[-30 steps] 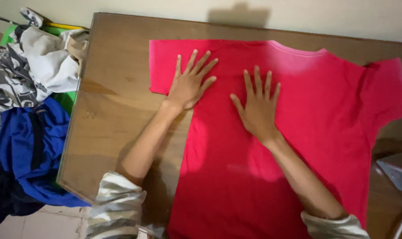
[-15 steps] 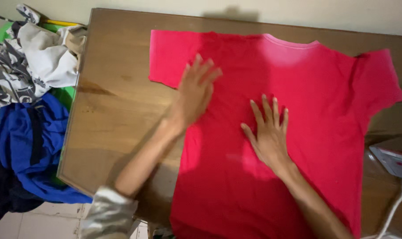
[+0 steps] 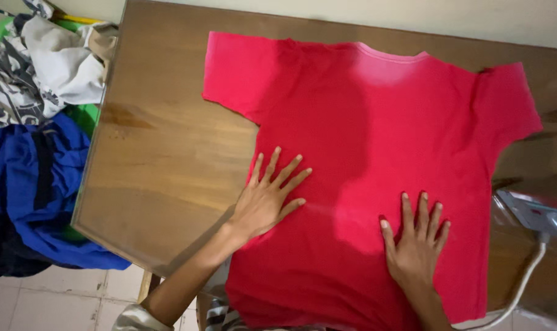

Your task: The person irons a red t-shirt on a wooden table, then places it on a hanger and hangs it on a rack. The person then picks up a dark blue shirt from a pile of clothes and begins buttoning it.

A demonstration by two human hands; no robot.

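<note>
Left hand (image 3: pixel 267 202) and right hand (image 3: pixel 415 248) lie open, flat on the red shirt (image 3: pixel 376 153); collar points far across the table (image 3: pixel 156 159).

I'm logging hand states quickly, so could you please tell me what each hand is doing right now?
Left hand: open, flat on the red T-shirt, holding nothing.
Right hand: open, flat on the shirt, holding nothing.

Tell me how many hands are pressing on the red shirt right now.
2. The left hand lies flat on the red shirt at its left edge; the right hand lies flat lower right. None seem hidden.
</note>
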